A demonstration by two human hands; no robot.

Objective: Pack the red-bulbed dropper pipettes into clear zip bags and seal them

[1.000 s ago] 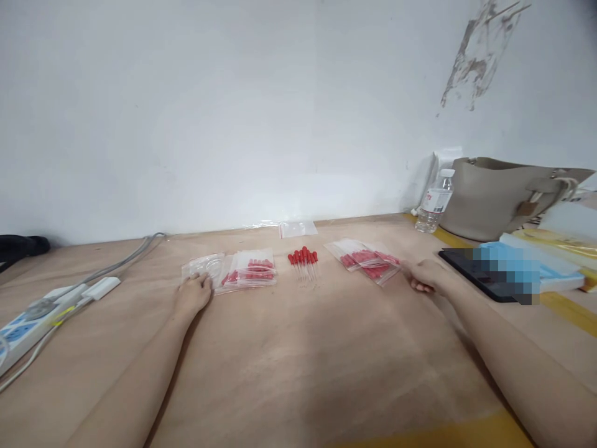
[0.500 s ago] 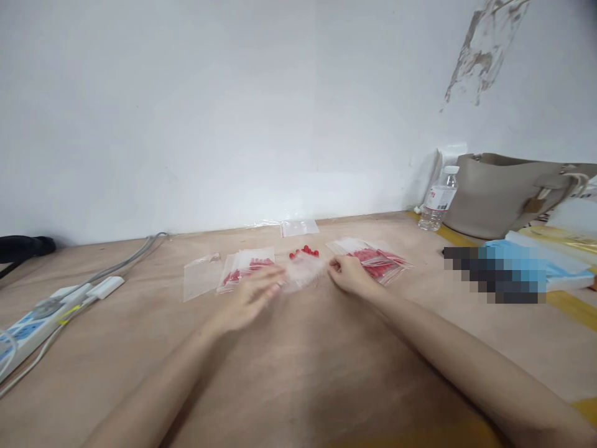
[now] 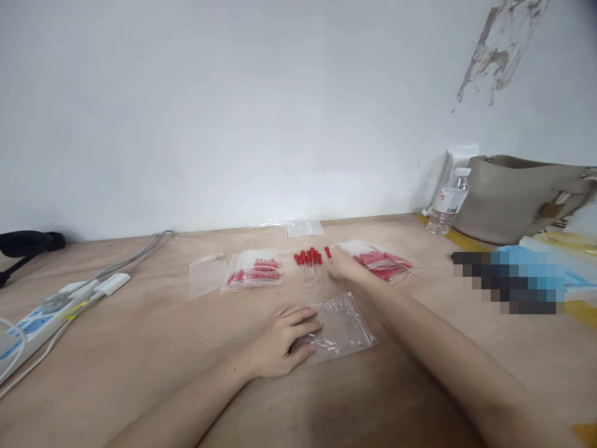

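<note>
My left hand (image 3: pixel 286 339) lies with its fingers spread on a clear zip bag (image 3: pixel 342 326), which is flat on the table. Beyond it is a loose cluster of red-bulbed droppers (image 3: pixel 308 258) with thin clear stems, bulbs facing the wall. Just right of the cluster, my right hand (image 3: pixel 344 264) is closed around the stem end of a single red-bulbed dropper (image 3: pixel 327 252); its fingertips are partly hidden and a little blurred. Beside that hand lies a pile of zip bags filled with red-bulbed droppers (image 3: pixel 382 266). Another filled pile (image 3: pixel 256 272) lies left of the cluster.
Flat clear bags lie at the left (image 3: pixel 205 277) and by the wall (image 3: pixel 305 229). A power strip (image 3: pixel 41 320) with cables is at far left. On the right are a water bottle (image 3: pixel 448 202), a grey bag (image 3: pixel 506 199) and a blue item (image 3: pixel 527 264) beside a pixelated dark patch.
The clear bag has come off the droppers and now lies flat nearer me, under my left hand. That hand moved nearer and right. One dropper is apart from the cluster at my right hand.
</note>
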